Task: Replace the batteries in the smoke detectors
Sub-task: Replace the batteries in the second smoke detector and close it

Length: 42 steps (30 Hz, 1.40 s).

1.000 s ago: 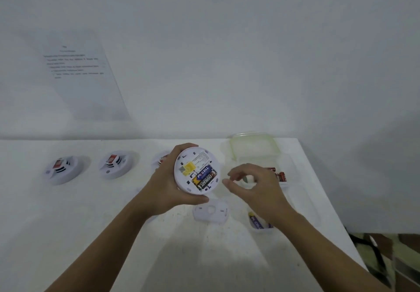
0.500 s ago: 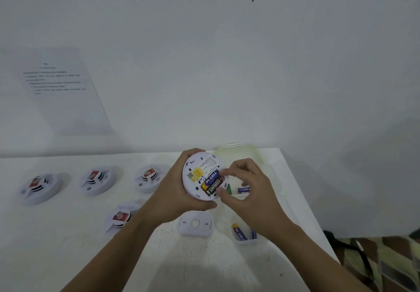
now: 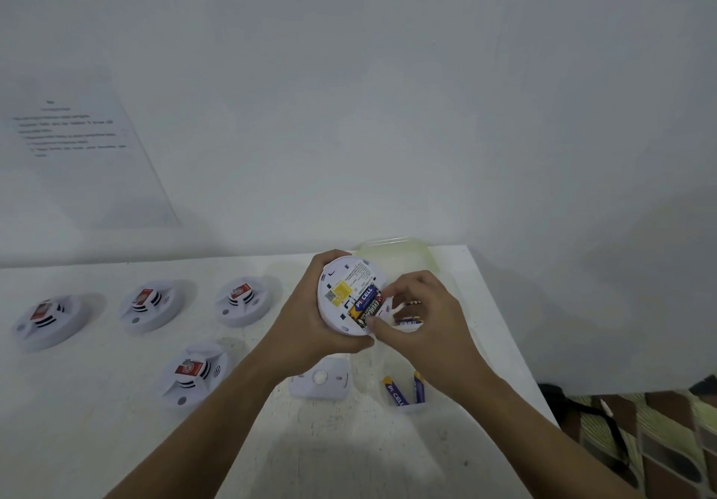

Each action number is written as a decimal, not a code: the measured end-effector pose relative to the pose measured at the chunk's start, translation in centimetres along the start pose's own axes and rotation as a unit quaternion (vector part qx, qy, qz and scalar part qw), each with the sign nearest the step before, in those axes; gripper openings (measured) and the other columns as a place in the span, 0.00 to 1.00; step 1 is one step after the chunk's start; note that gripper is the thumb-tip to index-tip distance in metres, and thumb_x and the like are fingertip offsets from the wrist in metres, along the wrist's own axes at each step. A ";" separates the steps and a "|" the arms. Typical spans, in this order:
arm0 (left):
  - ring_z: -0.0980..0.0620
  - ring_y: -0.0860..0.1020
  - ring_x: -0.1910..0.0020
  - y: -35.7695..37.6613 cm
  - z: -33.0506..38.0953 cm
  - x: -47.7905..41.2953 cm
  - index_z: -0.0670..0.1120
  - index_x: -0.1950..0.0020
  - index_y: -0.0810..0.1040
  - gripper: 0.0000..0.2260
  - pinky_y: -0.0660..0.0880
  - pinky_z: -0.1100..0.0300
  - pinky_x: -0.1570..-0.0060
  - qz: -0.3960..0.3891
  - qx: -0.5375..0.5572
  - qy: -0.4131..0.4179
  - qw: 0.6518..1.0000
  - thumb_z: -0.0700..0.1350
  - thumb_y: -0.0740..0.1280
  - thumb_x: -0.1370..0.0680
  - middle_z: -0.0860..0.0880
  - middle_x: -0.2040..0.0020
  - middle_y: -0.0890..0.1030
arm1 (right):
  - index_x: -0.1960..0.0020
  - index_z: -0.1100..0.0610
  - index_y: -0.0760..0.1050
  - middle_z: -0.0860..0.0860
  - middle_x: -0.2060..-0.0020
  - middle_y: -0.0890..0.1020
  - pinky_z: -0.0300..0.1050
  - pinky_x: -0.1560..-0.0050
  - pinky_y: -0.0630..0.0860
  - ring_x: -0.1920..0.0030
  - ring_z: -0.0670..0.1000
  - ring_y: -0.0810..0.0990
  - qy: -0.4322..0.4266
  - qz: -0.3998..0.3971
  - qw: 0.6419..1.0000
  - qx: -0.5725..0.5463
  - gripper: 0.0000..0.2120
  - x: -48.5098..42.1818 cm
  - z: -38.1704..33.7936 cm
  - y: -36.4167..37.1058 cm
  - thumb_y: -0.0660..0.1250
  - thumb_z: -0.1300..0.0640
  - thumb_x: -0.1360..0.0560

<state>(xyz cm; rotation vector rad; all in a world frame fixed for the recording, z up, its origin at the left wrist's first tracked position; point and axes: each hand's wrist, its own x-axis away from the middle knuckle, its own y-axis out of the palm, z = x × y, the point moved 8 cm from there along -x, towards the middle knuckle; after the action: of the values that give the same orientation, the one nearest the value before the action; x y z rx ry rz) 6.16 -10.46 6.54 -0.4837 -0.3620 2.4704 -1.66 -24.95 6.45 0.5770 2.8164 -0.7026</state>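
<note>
- White plastic smoke detector is sitting back-side-up in the left hand, which is wrapping round its rim and gripping it firmly above the table.
- Two batteries are lying side by side in the detector's open compartment: a blue battery and a black battery right against it.
- Right hand is pinching the black battery, with the thumb on the near end and the forefinger on the far end.
- Just below the detector, a loose cover plate is lying flat on the table.
- Below and to the right of the detector, a small clear tub is holding two spare batteries.
- Right behind the detector, a clear lid is sitting at the back of the table.
- Off to the detector's left, four other detectors are sitting face up showing red labels, three in a row and one nearer.
- Further up and left of the detector, a printed sheet is hanging on the wall, and its text is looking too blurry to read.
</note>
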 end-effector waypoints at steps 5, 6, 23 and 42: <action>0.58 0.77 0.39 0.1 0.1 0.3 0.54 0.32 0.67 0.42 0.78 0.68 0.50 -0.001 -0.016 0.007 1.000 0.34 0.84 0.38 0.65 0.42 0.77 | 0.52 0.57 0.78 0.50 0.50 0.78 0.34 0.57 0.80 0.51 0.44 0.81 0.013 0.010 0.999 -0.041 0.07 -0.3 0.4 -0.1 0.75 0.59 0.27; 0.58 0.78 0.39 0.1 0.1 0.3 0.54 0.32 0.67 0.42 0.78 0.68 0.50 0.001 -0.018 0.008 1.000 0.34 0.84 0.38 0.64 0.42 0.77 | 0.52 0.57 0.78 0.50 0.50 0.78 0.34 0.57 0.80 0.50 0.45 0.81 0.013 0.010 0.999 -0.044 0.07 -0.2 0.5 -0.1 0.75 0.59 0.27; 0.55 0.79 0.40 0.2 -0.3 0.5 0.51 0.31 0.67 0.42 0.81 0.62 0.48 0.018 -0.025 0.012 0.999 0.34 0.84 0.39 0.62 0.42 0.78 | 0.53 0.46 0.74 0.45 0.51 0.79 0.43 0.54 0.78 0.50 0.46 0.78 0.010 0.022 0.997 -0.073 0.10 0.2 1.0 0.3 0.74 0.57 0.26; 0.57 0.78 0.38 0.4 0.2 0.9 0.48 0.30 0.67 0.43 0.78 0.68 0.48 0.016 -0.006 0.016 1.000 0.33 0.83 0.39 0.62 0.40 0.77 | 0.53 0.61 0.80 0.51 0.61 0.84 0.39 0.57 0.80 0.61 0.48 0.82 0.037 0.023 0.978 -0.202 0.03 0.5 0.9 -2.2 0.73 0.63 0.25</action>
<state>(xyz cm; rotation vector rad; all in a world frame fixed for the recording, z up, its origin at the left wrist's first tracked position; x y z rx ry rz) 5.21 -10.30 6.37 -0.5374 -0.3588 2.4890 -2.96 -26.98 6.46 0.5968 2.8812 -0.0910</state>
